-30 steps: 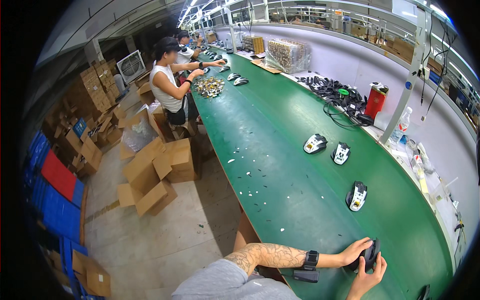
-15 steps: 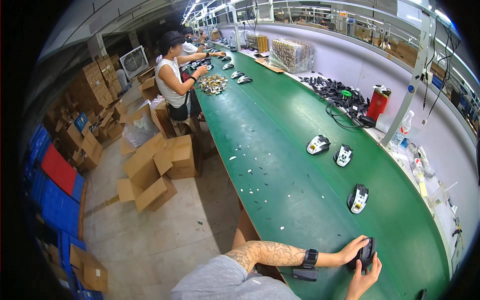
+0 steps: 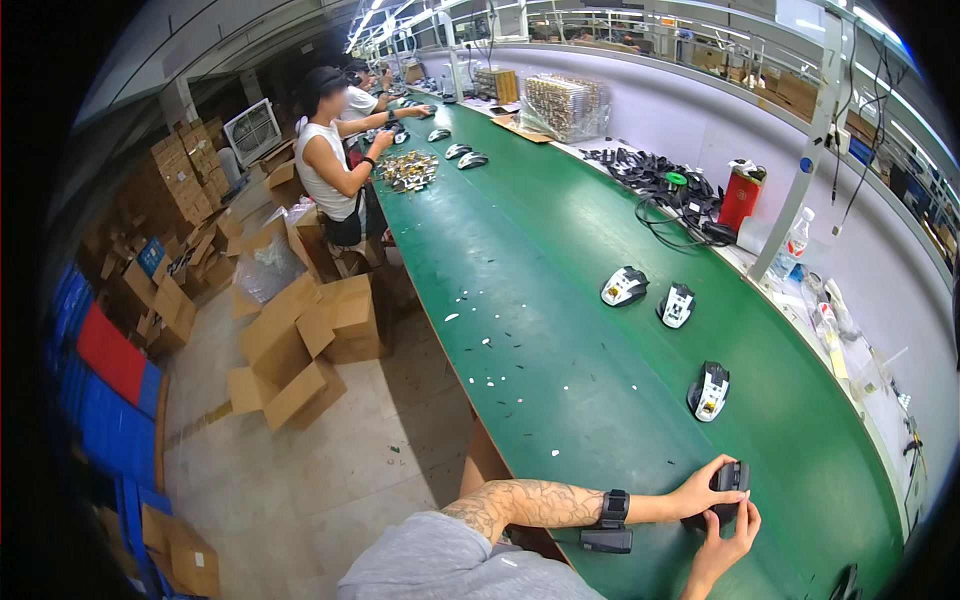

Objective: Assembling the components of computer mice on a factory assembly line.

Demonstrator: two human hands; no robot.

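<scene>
My left hand (image 3: 697,490) reaches across the green conveyor belt (image 3: 560,300) and grips a black computer mouse (image 3: 731,478) from the left side. A dark watch sits on that tattooed wrist. My right hand (image 3: 727,545) comes up from below and holds the same mouse from its near side. The mouse is close to the belt's near end, just above its surface. Three black-and-white mice lie farther up the belt: one (image 3: 709,390) nearest my hands, two more (image 3: 677,305) (image 3: 625,287) beyond it.
A red canister (image 3: 740,195) and a tangle of black cables (image 3: 660,180) lie along the belt's right side. A co-worker (image 3: 330,160) sits at the far left edge of the belt. Open cardboard boxes (image 3: 300,340) and blue crates (image 3: 110,420) stand on the floor at left.
Both hands stay on the black mouse in about the same spot. The view has shifted slightly, and the far co-worker's arm has moved.
</scene>
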